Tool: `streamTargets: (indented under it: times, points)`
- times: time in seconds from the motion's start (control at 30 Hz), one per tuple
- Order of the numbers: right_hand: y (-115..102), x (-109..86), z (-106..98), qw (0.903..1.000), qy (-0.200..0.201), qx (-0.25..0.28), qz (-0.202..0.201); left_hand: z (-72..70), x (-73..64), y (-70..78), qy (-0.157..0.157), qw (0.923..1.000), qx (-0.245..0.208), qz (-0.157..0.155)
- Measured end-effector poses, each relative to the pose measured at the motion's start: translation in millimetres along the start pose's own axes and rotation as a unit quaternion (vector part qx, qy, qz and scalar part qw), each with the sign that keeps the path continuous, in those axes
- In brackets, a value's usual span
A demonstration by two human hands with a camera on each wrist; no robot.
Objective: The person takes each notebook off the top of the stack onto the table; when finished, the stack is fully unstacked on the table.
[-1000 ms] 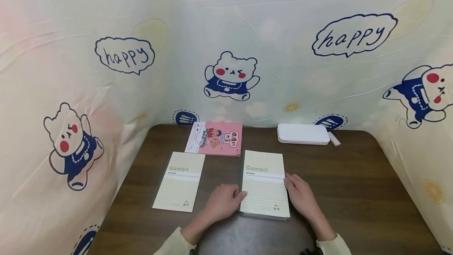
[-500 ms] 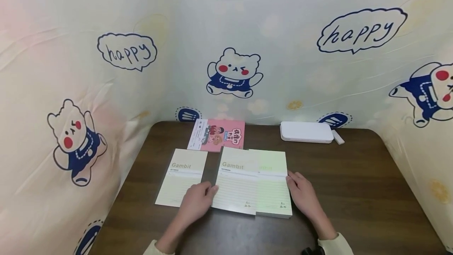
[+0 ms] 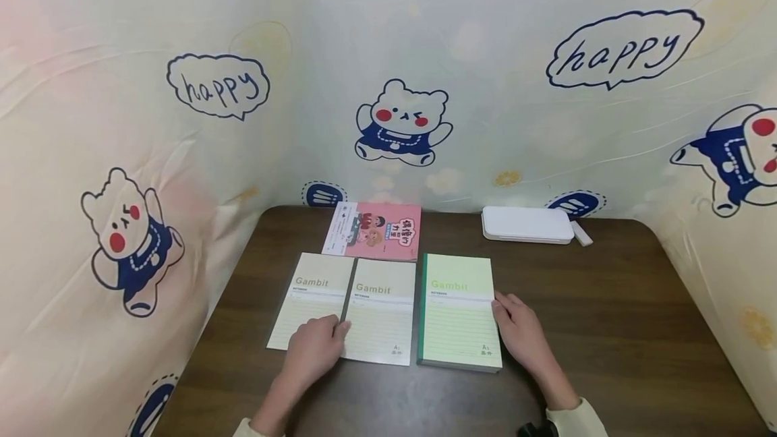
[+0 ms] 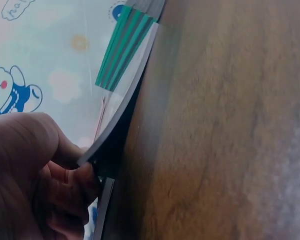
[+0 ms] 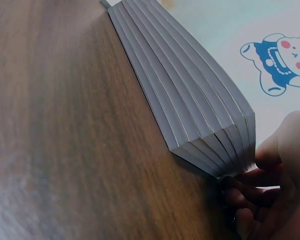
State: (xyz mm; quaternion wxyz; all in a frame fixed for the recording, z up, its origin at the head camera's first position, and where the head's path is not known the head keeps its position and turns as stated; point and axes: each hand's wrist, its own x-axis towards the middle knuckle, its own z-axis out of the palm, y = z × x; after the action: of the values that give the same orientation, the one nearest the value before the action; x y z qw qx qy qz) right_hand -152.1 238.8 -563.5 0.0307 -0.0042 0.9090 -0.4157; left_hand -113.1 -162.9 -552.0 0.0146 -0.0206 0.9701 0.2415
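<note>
My left hand [image 3: 313, 349] pinches the left edge of a cream "Gambit" notebook [image 3: 382, 315], thumb on top. In the left wrist view this notebook [image 4: 121, 112] bows, its held edge raised off the table. It lies beside another cream notebook [image 3: 322, 282], whose lower right part my left hand covers. To the right stands a stack of notebooks [image 3: 458, 315] with a pale green one on top and a green spine. My right hand [image 3: 527, 339] grips the stack's right edge, with thumb at the side and curled fingers at the lower corner [image 5: 221, 175].
A pink picture-covered book [image 3: 388, 228] lies behind the cream notebooks. At the back right are a white flat case [image 3: 527, 224] and a small white block [image 3: 581, 233]. The brown table [image 3: 607, 302] meets a patterned cloth [image 3: 485, 86] along its back and sides.
My left hand has drawn the top cream notebook leftward off the stack to beside the other one, uncovering the pale green cover. My right hand has stayed at the stack's right edge.
</note>
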Motion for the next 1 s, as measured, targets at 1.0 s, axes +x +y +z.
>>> streamTargets:
  times: [1.0]
  points:
    - [-2.2, -0.3, -1.8, 0.9999, -0.006, -0.011, 0.004, -4.3, 16.5, 6.0, -0.017, 0.9996, 0.014, 0.017]
